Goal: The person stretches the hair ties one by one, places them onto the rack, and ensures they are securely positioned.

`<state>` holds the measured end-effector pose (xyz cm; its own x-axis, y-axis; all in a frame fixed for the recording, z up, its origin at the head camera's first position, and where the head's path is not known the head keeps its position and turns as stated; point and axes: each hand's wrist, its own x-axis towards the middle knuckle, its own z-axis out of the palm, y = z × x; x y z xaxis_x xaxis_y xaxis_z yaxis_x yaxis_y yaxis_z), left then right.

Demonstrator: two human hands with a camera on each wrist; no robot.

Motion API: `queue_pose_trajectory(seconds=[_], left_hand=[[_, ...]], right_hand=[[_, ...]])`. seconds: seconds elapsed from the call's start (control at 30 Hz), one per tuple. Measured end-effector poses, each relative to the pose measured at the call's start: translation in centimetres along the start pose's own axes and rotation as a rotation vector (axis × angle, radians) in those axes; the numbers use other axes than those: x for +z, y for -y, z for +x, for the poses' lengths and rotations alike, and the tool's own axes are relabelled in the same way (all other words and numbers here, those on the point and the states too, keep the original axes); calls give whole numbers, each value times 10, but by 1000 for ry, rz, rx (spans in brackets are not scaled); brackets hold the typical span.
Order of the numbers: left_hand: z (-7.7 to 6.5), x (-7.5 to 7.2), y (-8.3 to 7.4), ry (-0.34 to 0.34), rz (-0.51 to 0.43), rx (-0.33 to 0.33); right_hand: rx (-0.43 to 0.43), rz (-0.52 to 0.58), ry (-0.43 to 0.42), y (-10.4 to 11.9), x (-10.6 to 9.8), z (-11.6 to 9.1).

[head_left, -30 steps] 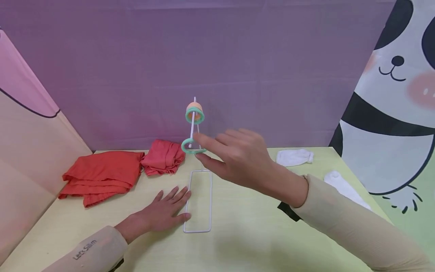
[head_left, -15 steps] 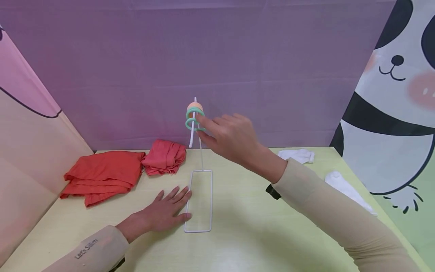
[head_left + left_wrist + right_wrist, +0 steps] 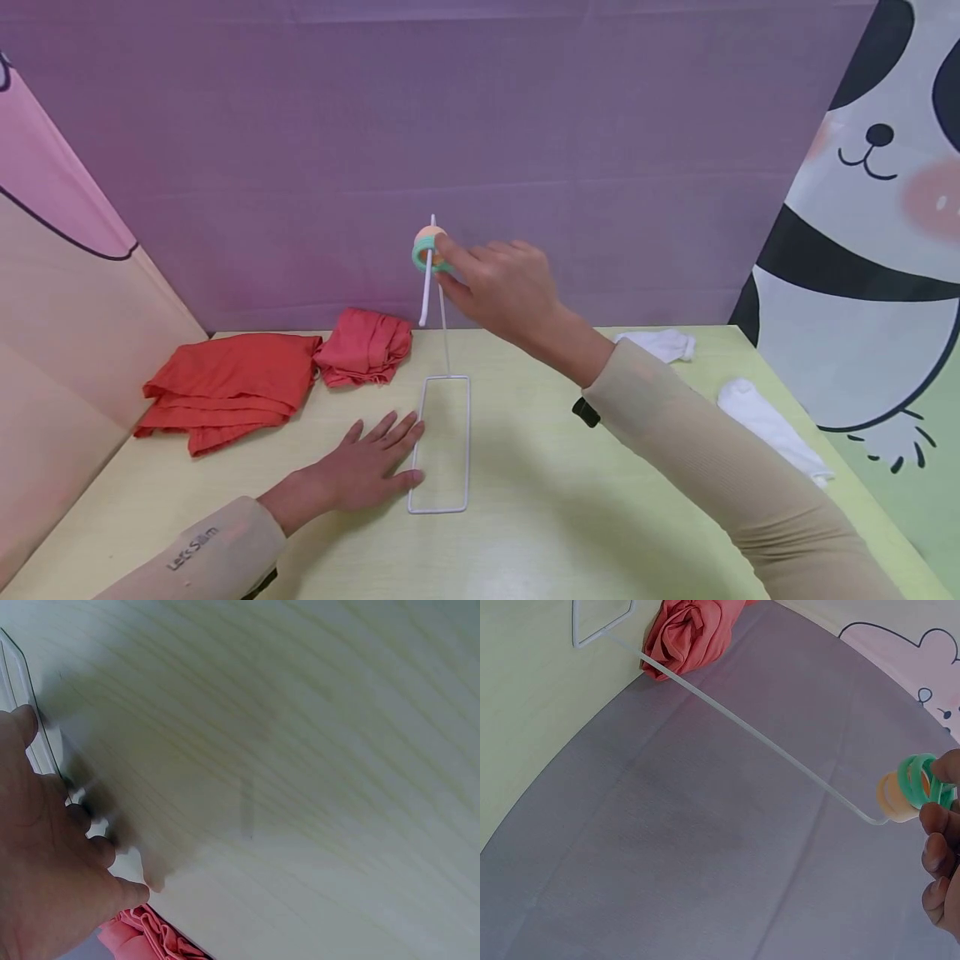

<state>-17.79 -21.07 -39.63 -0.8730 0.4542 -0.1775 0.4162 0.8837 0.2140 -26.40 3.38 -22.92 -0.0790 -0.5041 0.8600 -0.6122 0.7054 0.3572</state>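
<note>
A white wire stand [image 3: 468, 442] has a flat rectangular base, a thin upright and an arm pointing toward me at the top. My left hand [image 3: 363, 462] lies flat with fingers spread, its fingertips and thumb on the base's left side. At the top arm, my right hand [image 3: 506, 287] pinches a mint-green ring [image 3: 937, 791] between thumb and index finger. That ring hangs around the arm, against another green ring [image 3: 906, 776]. Peach-orange rings [image 3: 891, 799] sit behind them, nearer the upright. How many rings there are is hard to tell.
Two folded red cloths [image 3: 232, 387] lie at the back left of the pale table [image 3: 540, 533]. White cloth pieces [image 3: 772, 429] lie toward the right edge. A purple curtain [image 3: 600, 167] hangs behind the stand.
My right hand has moved away from me along the arm, sliding the green ring from the arm's tip back against the other rings. My left hand has stayed on the base.
</note>
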Motion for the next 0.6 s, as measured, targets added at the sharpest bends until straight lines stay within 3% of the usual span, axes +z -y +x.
queue_pose_trajectory(seconds=[0.13, 0.37, 0.6], left_hand=[[2, -1, -2, 17, -7, -2], [5, 1, 0, 13, 2, 0], [1, 3, 7, -12, 5, 5]], right_hand=[[20, -11, 16, -2, 2, -1], [69, -9, 119, -2, -4, -3], [103, 67, 159, -2, -29, -22]])
